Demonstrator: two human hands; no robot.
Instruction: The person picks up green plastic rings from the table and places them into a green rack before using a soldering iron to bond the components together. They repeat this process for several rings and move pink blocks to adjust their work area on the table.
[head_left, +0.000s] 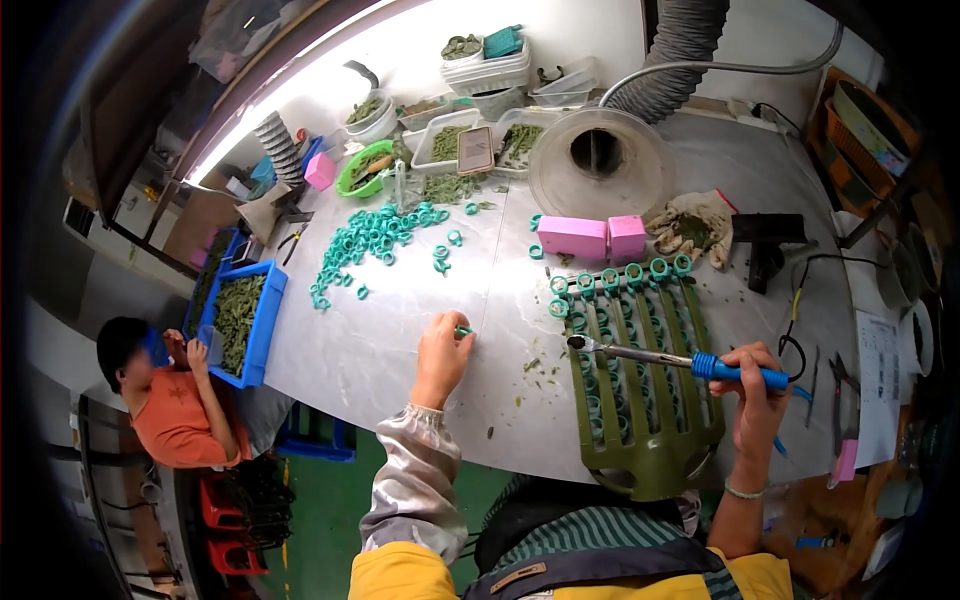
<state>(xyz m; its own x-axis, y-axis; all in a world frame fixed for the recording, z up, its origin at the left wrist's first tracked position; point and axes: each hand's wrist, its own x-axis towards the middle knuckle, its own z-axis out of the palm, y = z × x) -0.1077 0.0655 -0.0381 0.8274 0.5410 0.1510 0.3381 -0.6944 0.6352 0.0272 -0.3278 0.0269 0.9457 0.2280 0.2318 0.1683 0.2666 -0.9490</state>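
My left hand (441,358) is closed in a pinch on a small teal ring (464,331), partly hidden by the fingers, above the grey tabletop. In my right hand (757,405) is a soldering iron by its blue handle (738,372); its metal shaft (645,354) points left, and the rounded tip lies over the left side of a dark green slatted frame (650,462). Rows of teal rings sit between the slats of this frame, with more rings (635,275) along its far end. To the far left of the frame lies a loose heap of teal rings (372,238).
Pink blocks (572,237), a stained glove (697,225) and a clear funnel (590,165) under a grey duct stand beyond the frame. Tubs of green pieces (445,140) line the back. Pliers (843,385) lie at right. Another person (185,415) sits left, beside a blue crate (262,325).
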